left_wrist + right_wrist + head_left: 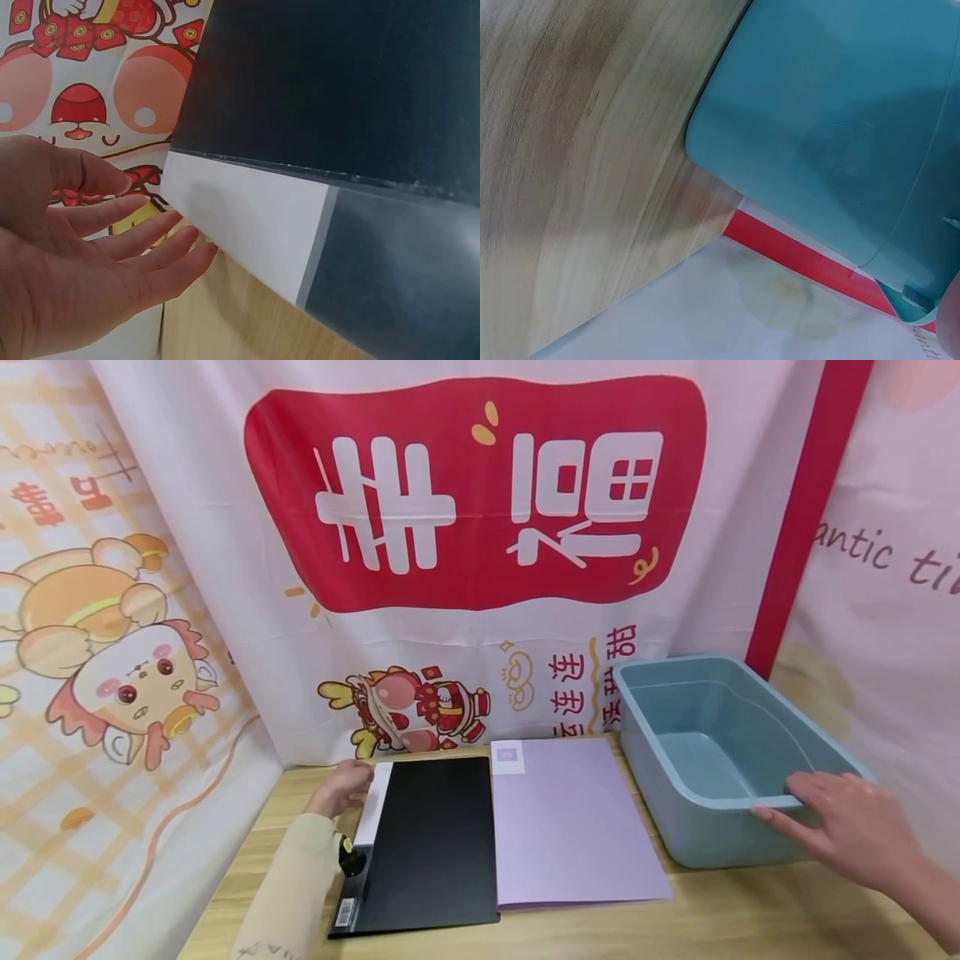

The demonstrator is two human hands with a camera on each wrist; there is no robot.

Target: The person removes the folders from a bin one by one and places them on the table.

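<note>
A black folder (438, 843) with a clear spine strip and a white label (244, 217) lies on the wooden table. At its far left edge is my left hand (348, 787); in the left wrist view its fingers are spread and loosely bent, fingertips right at the label's edge, thumb apart from them. My right hand (858, 827) grips the near rim of a blue-green plastic basin (720, 839), fingers over the rim and thumb outside. The right wrist view shows mostly the basin's outer wall (817, 142). Beside the black folder lies a light purple folder (573, 827) with a small white label.
The wooden tabletop (255, 860) runs back to a printed cloth (480, 635) hung behind it. More printed cloth (112, 827) hangs along the left side, and another cloth (892, 677) stands close beside the basin on the right.
</note>
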